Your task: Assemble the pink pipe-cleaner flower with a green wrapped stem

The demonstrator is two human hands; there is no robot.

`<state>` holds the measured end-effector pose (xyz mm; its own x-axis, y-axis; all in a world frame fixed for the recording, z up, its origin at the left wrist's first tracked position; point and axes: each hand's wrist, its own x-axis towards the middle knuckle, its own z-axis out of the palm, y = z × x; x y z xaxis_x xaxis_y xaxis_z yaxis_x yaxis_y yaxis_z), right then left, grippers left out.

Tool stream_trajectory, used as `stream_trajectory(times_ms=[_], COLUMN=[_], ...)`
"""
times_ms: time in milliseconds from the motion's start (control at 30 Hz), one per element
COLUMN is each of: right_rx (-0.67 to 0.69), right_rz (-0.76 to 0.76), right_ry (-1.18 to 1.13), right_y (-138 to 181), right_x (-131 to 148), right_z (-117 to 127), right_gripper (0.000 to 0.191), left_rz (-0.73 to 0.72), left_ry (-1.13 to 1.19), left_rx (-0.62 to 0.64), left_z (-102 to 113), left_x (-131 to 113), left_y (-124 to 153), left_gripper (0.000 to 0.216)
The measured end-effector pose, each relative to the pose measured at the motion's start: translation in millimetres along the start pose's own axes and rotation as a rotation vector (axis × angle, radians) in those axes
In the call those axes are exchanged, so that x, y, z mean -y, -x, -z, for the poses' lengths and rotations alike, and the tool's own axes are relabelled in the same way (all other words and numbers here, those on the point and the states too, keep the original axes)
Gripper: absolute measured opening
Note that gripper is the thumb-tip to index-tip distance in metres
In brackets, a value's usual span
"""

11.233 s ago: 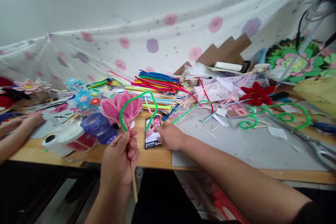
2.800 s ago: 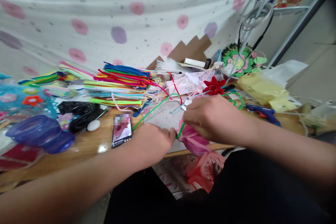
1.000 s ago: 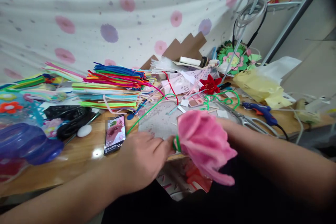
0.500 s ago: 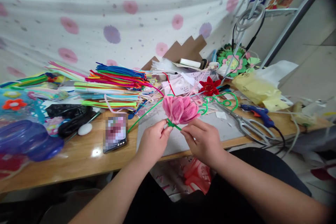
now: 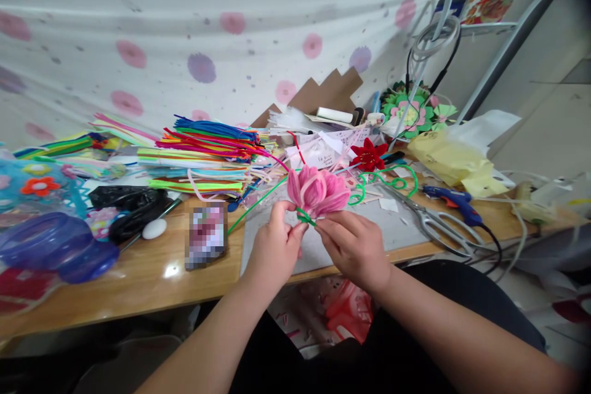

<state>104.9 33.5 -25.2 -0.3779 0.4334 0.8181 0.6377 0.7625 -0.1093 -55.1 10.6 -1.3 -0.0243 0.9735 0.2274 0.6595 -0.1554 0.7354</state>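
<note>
- Right, both hands are up over the near edge of the table, fingertips almost meeting.
- The left hand (image 5: 272, 247) has thumb and forefinger pinched on the base of the pink flower (image 5: 317, 189), with the other fingers curled under.
- The right hand (image 5: 355, 246) comes in from the other side, fingertips closed on the green pipe cleaner (image 5: 305, 217) wound round that base.
- The flower stands upright above the two hands, fuzzy petals cupped upward, over the grey mat (image 5: 397, 229).
- A long green strand runs from the flower's base out to the left, across the mat's corner.
- Just left of the left hand, a phone (image 5: 206, 235) lies flat on the wooden table (image 5: 138, 286).
- Right of the hands, scissors (image 5: 434, 226) rest on the mat's far corner, a blue glue gun (image 5: 455, 197) just beyond them.
- Behind the flower sits a coiled green strand (image 5: 390, 178), then a red flower (image 5: 369, 154) among paper scraps.
- Back left, a tall stack of coloured pipe cleaners (image 5: 207, 148) lies lengthwise.
- Far left, a blue plastic container (image 5: 55, 247) sits near the table's edge, with a black bag (image 5: 129, 200) and a small white egg-shaped thing (image 5: 154, 229) between it and the phone.
- Far right, a crumpled yellow bag (image 5: 455, 159).
</note>
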Motion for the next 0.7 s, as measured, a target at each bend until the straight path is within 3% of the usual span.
stream_trajectory(times_ms=[233, 567, 700], right_rx=[-0.11, -0.147, -0.158], right_rz=[-0.05, -0.158, -0.124], right_ry=[-0.129, -0.185, -0.172], right_y=[-6, -10, -13], right_x=[7, 16, 14], right_z=[-1, -3, -3], right_gripper=[0.022, 0.023, 0.022], left_rz=[-0.058, -0.087, -0.063], left_ry=[-0.027, -0.006, -0.01], left_rx=[-0.041, -0.068, -0.093], left_z=[0, -2, -1], left_x=[-9, -13, -14], left_y=[4, 7, 7], left_gripper=[0.018, 0.009, 0.013])
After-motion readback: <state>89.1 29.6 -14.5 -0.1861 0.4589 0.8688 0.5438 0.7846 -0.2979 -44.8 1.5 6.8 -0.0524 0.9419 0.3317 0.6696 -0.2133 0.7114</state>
